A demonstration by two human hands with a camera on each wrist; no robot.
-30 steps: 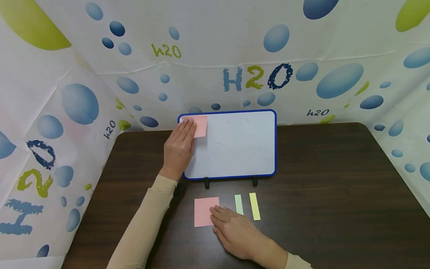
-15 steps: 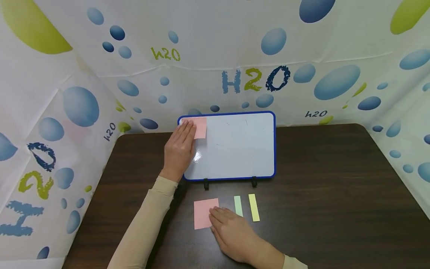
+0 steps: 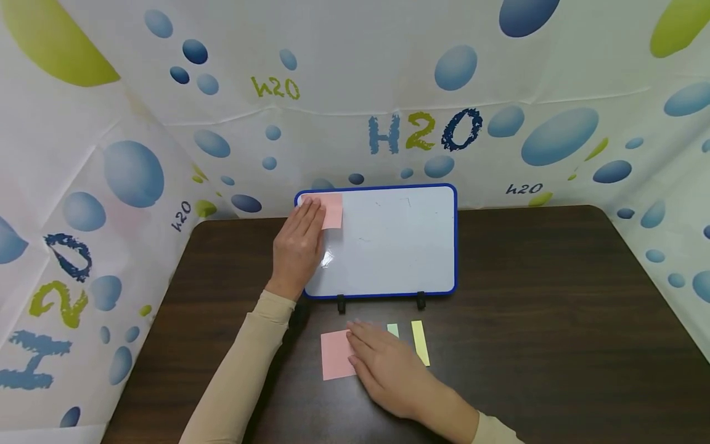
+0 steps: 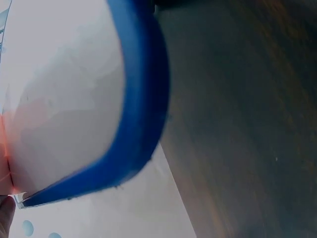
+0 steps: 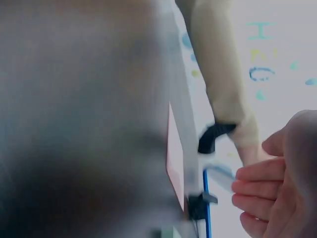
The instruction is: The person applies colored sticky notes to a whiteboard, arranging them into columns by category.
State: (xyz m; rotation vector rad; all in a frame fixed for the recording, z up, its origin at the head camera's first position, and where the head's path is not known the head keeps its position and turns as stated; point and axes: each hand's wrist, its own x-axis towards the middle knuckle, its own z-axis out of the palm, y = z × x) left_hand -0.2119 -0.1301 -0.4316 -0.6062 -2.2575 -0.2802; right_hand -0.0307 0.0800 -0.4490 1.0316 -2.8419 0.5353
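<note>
My left hand [image 3: 296, 250] rests with straight fingers on a pink sticky note [image 3: 333, 213] at the upper left corner of a small blue-framed whiteboard [image 3: 394, 253]. In the left wrist view the board's blue frame [image 4: 146, 84] fills the middle, with a pink edge of the note [image 4: 5, 168] at the far left. My right hand [image 3: 394, 376] hovers above the table, its fingers relaxed, overlapping a second pink sticky note [image 3: 336, 356] in the head view. The right wrist view shows that note [image 5: 174, 156] flat, apart from the right hand [image 5: 272, 193].
A green paper strip [image 3: 392, 330], partly hidden by the right hand, and a yellow strip [image 3: 420, 342] lie before the whiteboard. Two black feet [image 3: 341, 304] hold the board up. Behind the dark table [image 3: 554, 308] hangs a printed white curtain [image 3: 333, 49].
My right hand has shifted slightly up and away from the lower pink note, covering more of the green strip. The left hand has stayed on the upper note.
</note>
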